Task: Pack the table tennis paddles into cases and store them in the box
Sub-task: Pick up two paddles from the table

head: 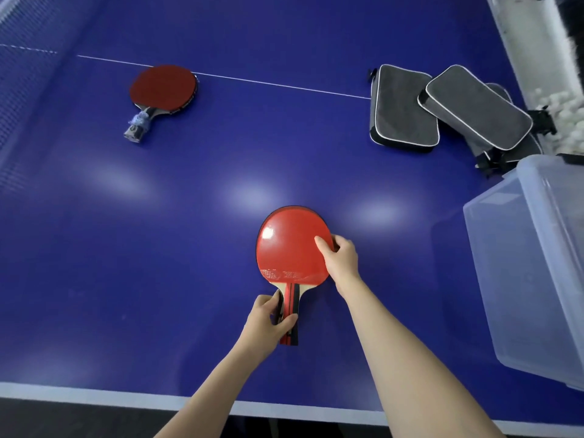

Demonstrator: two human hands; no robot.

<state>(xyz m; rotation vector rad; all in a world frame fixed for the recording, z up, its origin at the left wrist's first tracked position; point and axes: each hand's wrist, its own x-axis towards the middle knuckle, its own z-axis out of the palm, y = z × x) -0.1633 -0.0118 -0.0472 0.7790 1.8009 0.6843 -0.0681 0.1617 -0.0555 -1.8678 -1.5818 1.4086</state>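
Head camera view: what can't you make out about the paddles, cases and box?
- Head view, plastic box: cut off by the right edge; contents unclear through cloudy wall.
- Head view, lowest case: mostly hidden under the upper case.
- Head view, near paddle: underside hidden; left hand covers part of its grip.

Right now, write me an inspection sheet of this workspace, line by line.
Surface: blue table with a white line and patches of glare.
Job's things: red paddle held near the front edge; darker paddle lying far left, handle wrapped; grey cases overlapping at far right; clear box at the right edge.
Clutter: nothing seen.
Hands: left hand grips the red paddle's handle; right hand pinches its blade edge.
Cables: nothing seen.
Surroundings: net at left; white balls beyond the right edge.
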